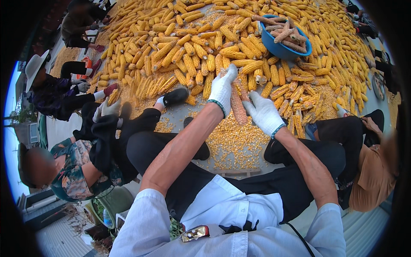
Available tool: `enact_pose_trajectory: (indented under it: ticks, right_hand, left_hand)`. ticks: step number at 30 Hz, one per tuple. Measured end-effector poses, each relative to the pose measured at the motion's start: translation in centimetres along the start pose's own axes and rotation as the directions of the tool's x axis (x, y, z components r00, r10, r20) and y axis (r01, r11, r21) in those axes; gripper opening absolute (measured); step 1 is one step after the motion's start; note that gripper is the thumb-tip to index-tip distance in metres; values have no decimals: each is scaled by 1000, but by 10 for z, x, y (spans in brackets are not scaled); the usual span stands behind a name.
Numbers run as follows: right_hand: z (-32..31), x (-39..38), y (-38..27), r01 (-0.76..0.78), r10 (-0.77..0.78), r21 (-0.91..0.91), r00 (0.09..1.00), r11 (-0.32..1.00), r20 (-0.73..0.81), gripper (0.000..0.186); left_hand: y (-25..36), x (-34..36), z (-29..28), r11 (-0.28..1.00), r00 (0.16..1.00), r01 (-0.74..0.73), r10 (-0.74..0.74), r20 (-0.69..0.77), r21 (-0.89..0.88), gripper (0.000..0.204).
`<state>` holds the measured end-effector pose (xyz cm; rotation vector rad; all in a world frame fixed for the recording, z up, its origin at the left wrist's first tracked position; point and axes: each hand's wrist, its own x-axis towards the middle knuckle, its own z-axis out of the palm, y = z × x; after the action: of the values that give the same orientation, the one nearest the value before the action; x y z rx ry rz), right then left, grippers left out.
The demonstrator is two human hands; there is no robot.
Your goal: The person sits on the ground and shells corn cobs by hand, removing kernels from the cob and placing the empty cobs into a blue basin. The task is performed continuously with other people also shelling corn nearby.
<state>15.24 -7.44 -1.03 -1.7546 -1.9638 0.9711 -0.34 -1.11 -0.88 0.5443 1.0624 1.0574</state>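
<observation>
White knitted gloves with green cuffs cover both my hands. My left hand is closed round the upper part of a reddish corn cob, which slants down between my hands and looks mostly bare of kernels. My right hand comes in from the other side, its thumb and fingertips closed at the cob. A second cob may lie along the first; the overlap hides this. Loose yellow kernels are spread on the ground below, between my knees. Right in front of my hands rises a large heap of yellow corn ears.
A blue basin holding several stripped cobs stands on the heap, ahead to the right. Partly shelled ears lie beyond my right hand. Close on my left sits a person with gloved hands; another person sits close on my right.
</observation>
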Motion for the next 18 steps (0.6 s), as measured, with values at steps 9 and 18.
enact_pose_trajectory:
  ticks: [9,18]
  right_hand:
    - [-6,-10,-9,11,-9,-20,995,1000,96,43]
    - [-10,-10,-3,16,-16,14,999,1000,39,45]
  left_hand:
    - [-10,-3,-7,997,999,-37,38,-24,69,39]
    - [-3,2,-7,998,999,-39,37,38,50,42]
